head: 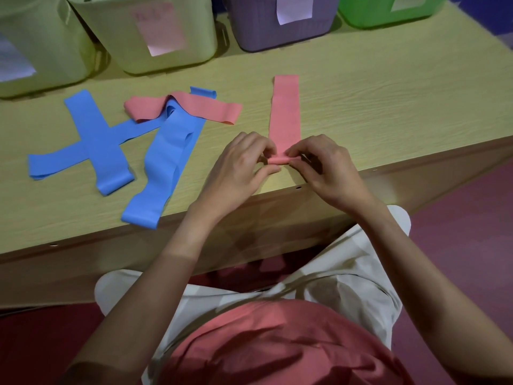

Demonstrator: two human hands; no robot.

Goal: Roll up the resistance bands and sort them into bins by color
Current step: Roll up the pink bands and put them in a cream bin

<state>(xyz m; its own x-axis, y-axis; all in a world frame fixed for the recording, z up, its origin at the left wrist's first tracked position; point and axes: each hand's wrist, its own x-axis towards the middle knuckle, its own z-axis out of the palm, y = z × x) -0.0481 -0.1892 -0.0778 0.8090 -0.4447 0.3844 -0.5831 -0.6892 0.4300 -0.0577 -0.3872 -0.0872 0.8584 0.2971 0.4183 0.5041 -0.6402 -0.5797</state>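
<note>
Both hands, left hand and right hand, pinch the rolled near end of a pink resistance band (its far length lying flat) near the table edge; blue bands lie left.

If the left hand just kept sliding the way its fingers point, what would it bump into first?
The left hand points right, across the rolled end of the pink band it pinches. Straight on, it would most likely meet the right hand, which grips the same roll from the other side.
</note>
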